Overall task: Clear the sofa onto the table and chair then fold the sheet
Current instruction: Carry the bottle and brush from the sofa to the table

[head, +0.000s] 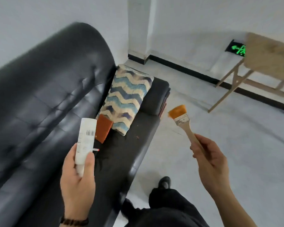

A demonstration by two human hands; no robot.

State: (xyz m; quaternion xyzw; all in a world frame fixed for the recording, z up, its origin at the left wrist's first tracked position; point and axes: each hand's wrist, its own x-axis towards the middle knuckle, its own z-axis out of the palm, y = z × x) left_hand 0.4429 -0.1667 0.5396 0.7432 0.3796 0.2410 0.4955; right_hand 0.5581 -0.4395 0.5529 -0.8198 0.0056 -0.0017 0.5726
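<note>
Left hand (78,182) is down at 7 o'clock, fingers and thumb wrapped round the lower end of a white plastic squeeze tube with a barcode label (86,138), which stands roughly upright over the seat. Right hand (210,161) is at 4 o'clock, fingers curled tight on the handle of a flat wooden paintbrush with orange bristles (183,122). The bristles point up towards 12 and hang over bare floor, just off the seat's front edge.

The black tufted leather sofa (47,89) fills everything from 8 to 11 o'clock. On its seat near centre lies a blue-and-cream zigzag cushion (126,100), tilted against the backrest. A flat orange-brown leather case (103,128) is tucked under its near corner, and a thin white stick with a red tip (96,150) pokes out just beside the left thumb. At the far end of the seat, around 1 o'clock, there's dark grey fabric stacked in folds (156,95) right on the edge. Can't tell if that's the sheet.

The pale grey floor (220,128) is wide open from 2 to 5 o'clock. The light wooden folding table (269,58) sits at 2 o'clock, well apart from the sofa, with a glowing green exit sign (236,49) low on the wall behind it. A black shoe (165,181) stands at 5 o'clock, close to the sofa's front edge.
</note>
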